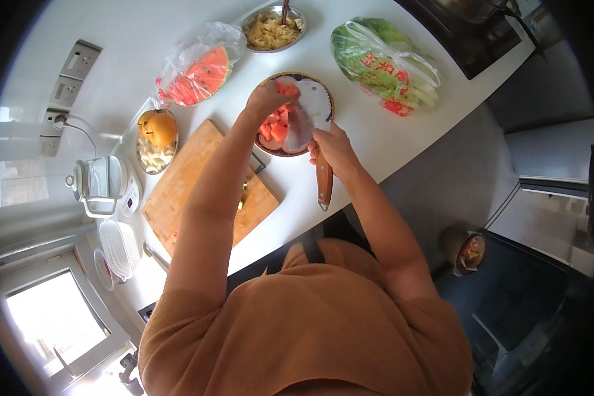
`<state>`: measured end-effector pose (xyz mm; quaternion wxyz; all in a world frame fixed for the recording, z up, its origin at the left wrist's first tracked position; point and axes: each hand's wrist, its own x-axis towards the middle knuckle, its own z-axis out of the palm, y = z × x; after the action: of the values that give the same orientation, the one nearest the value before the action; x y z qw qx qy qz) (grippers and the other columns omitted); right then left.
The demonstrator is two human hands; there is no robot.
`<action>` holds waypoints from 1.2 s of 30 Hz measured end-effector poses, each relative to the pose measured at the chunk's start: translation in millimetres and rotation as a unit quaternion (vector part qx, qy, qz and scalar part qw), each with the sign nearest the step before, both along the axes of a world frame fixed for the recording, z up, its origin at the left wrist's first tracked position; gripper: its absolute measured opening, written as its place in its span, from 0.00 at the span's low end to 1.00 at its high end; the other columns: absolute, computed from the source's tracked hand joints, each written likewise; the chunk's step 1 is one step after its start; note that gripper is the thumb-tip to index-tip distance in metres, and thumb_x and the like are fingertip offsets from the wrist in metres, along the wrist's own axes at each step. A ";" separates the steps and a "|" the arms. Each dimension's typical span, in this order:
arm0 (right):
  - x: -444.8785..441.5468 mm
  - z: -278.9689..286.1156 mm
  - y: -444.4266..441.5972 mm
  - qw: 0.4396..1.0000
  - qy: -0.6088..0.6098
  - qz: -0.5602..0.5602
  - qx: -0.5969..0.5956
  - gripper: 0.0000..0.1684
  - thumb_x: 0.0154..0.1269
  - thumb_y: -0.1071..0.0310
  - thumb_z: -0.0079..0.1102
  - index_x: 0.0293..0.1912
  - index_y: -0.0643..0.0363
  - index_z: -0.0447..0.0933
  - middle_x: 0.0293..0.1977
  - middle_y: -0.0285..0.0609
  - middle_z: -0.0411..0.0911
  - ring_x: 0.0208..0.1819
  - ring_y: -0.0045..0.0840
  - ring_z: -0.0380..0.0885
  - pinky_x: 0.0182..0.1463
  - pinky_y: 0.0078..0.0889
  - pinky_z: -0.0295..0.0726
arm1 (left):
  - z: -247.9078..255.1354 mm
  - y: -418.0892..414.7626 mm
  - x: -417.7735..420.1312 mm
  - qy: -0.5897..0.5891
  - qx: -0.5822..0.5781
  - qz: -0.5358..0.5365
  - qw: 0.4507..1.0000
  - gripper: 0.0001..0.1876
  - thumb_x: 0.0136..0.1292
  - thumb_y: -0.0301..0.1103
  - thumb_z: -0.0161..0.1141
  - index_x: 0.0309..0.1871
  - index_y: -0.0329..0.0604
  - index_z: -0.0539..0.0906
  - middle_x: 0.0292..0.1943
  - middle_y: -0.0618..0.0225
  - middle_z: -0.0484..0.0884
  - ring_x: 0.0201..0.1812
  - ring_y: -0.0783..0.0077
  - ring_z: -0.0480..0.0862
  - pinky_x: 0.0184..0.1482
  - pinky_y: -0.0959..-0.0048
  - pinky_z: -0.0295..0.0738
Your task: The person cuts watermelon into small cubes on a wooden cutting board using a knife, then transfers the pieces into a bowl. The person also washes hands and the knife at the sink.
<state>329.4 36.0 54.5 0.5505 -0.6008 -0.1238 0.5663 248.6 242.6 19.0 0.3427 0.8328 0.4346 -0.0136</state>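
My right hand grips the wooden handle of a cleaver whose broad steel blade is over a patterned plate with a dark blue rim. Cut watermelon chunks lie on the left part of the plate. My left hand is at the plate's far left, its fingers against red watermelon pieces near the far end of the blade. Whether those fingers grasp or only touch the pieces is hidden.
A wooden cutting board with green scraps lies left of the plate. Beyond stand wrapped watermelon, a metal dish of shredded food and bagged leafy greens. Pears rest over pale pieces at left, near a glass kettle. A stove is far right.
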 end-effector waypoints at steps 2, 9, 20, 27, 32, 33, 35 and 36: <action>5.0 0.1 -7.9 1.000 0.005 -0.003 0.001 0.10 0.61 0.68 0.47 0.42 0.61 0.68 0.24 0.38 0.72 0.20 0.18 0.70 0.25 0.28 0.78 | -6.8 6.3 2.4 0.077 0.058 -0.048 0.994 0.32 0.48 0.54 0.63 0.50 0.36 0.78 0.39 0.55 0.84 0.44 0.61 0.83 0.50 0.66 0.76; 20.6 -4.8 -26.1 0.999 -0.001 -0.031 0.016 0.11 0.62 0.68 0.46 0.40 0.67 0.66 0.22 0.42 0.72 0.16 0.21 0.71 0.20 0.28 0.77 | -0.3 -5.5 2.9 0.116 0.138 -0.012 0.984 0.30 0.51 0.55 0.61 0.51 0.41 0.80 0.46 0.49 0.81 0.50 0.50 0.79 0.53 0.60 0.74; 13.0 13.3 -62.4 0.997 -0.069 0.002 0.021 0.08 0.63 0.69 0.48 0.36 0.65 0.66 0.21 0.40 0.72 0.16 0.20 0.69 0.20 0.24 0.72 | 77.2 -48.9 -127.2 -0.033 0.135 0.082 0.987 0.25 0.58 0.50 0.58 0.51 0.41 0.79 0.42 0.50 0.82 0.45 0.52 0.82 0.49 0.63 0.75; -25.2 26.3 -82.2 0.969 -0.143 0.202 0.029 0.09 0.66 0.67 0.47 0.35 0.64 0.66 0.20 0.37 0.71 0.17 0.17 0.69 0.21 0.22 0.70 | 78.9 -135.2 -283.9 -0.009 0.149 0.246 0.958 0.17 0.58 0.36 0.63 0.48 0.38 0.78 0.38 0.58 0.81 0.38 0.66 0.81 0.42 0.70 0.76; -67.8 39.7 -82.9 0.940 -0.193 0.278 0.035 0.11 0.67 0.66 0.48 0.39 0.67 0.67 0.20 0.38 0.72 0.17 0.17 0.69 0.22 0.22 0.71 | 59.6 -208.3 -301.1 -0.010 0.131 0.257 0.957 0.21 0.56 0.35 0.63 0.50 0.36 0.72 0.43 0.52 0.75 0.47 0.55 0.78 0.50 0.63 0.74; -77.7 46.9 -82.9 0.929 -0.215 0.299 0.024 0.12 0.67 0.66 0.48 0.40 0.67 0.67 0.20 0.38 0.73 0.17 0.17 0.69 0.22 0.23 0.71 | 50.9 -215.5 -303.2 0.006 0.120 0.256 0.959 0.24 0.55 0.36 0.63 0.53 0.36 0.70 0.46 0.51 0.73 0.48 0.52 0.78 0.50 0.61 0.74; -95.4 56.2 -83.0 0.901 -0.256 0.349 0.015 0.11 0.66 0.65 0.50 0.39 0.66 0.68 0.20 0.39 0.73 0.17 0.19 0.71 0.23 0.24 0.72 | 31.9 -226.5 -303.7 0.014 0.141 0.259 0.956 0.27 0.55 0.37 0.63 0.55 0.36 0.67 0.48 0.50 0.71 0.48 0.50 0.77 0.50 0.60 0.75; -104.9 59.5 -84.0 0.887 -0.274 0.372 0.003 0.11 0.66 0.65 0.50 0.38 0.65 0.69 0.19 0.40 0.73 0.17 0.20 0.71 0.23 0.25 0.72 | 26.5 -230.3 -303.3 0.004 0.143 0.256 0.956 0.29 0.55 0.37 0.63 0.57 0.36 0.66 0.49 0.49 0.68 0.49 0.48 0.76 0.51 0.60 0.75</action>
<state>224.4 -48.1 114.0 0.2450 -0.6403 -0.4859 0.5421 -54.8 12.3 45.5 0.2104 0.7339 0.6320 0.1329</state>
